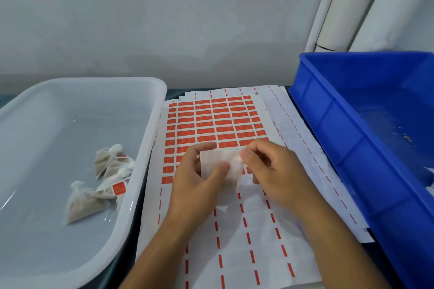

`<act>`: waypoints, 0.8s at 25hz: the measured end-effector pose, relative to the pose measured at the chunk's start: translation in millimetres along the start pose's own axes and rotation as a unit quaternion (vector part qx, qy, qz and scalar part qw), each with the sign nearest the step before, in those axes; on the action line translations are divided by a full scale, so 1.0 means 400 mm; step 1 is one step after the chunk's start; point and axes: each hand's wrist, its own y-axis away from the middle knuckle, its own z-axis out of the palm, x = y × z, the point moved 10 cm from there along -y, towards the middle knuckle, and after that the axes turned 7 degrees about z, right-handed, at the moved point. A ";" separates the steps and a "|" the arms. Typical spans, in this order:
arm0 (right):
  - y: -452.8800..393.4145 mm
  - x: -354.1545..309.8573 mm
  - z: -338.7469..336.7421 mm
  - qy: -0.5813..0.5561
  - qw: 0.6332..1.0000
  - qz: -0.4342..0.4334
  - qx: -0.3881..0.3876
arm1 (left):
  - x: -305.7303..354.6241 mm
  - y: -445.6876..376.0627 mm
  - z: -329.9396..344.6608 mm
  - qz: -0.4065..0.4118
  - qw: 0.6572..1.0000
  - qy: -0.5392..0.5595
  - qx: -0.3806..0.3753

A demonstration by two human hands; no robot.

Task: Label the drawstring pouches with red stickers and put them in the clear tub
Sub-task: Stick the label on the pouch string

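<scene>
Both hands meet over the sticker sheet point(211, 124), which lies flat on the table. Left hand point(197, 183) and right hand point(274, 171) hold one pouch point(220, 164) between them, fingers on its opposite ends. Unpeeled stickers fill the sheet beyond the fingertips; peeled rows lie nearer than the fingers, under the wrists. More sheets are stacked beneath, showing to the right of the right-hand fingers. Tub point(145, 148) sits left of the left-hand fingers; labelled pouches point(105, 178) lie inside it near its right wall. Bin point(340, 138) sits right of the right-hand fingers. Rolls point(347, 12) lean against the wall behind the bin.
</scene>
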 end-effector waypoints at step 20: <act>0.026 -0.028 0.030 -0.238 0.962 0.040 -0.126 | 0.030 0.014 0.053 0.130 0.959 -0.232 -0.103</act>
